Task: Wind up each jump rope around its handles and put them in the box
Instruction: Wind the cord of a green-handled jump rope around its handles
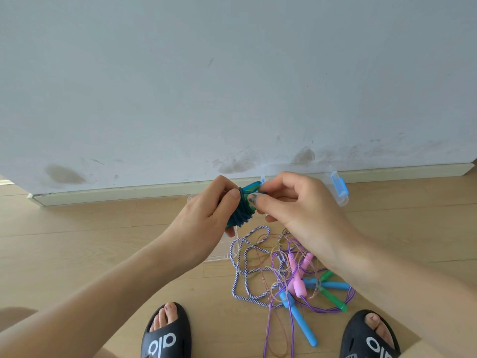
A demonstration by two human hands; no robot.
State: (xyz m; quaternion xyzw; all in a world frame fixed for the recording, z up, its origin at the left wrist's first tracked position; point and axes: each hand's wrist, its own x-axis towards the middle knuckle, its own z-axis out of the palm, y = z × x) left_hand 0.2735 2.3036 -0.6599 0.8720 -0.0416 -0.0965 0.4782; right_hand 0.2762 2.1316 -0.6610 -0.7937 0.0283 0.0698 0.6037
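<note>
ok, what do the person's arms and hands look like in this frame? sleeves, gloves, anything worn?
Both forearms are bare, with no sleeves in view. The left hand and right hand wear no gloves, and no rings, watch or bracelet show. One fingernail on the right hand has dark, worn polish.

Clear box largely behind hands

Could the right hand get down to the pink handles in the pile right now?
Probably not at once: the right hand is busy pinching the dark rope on the teal handles that the left hand holds. Once freed, the pink handles lie uncovered on top of the tangle, just below it.
</note>
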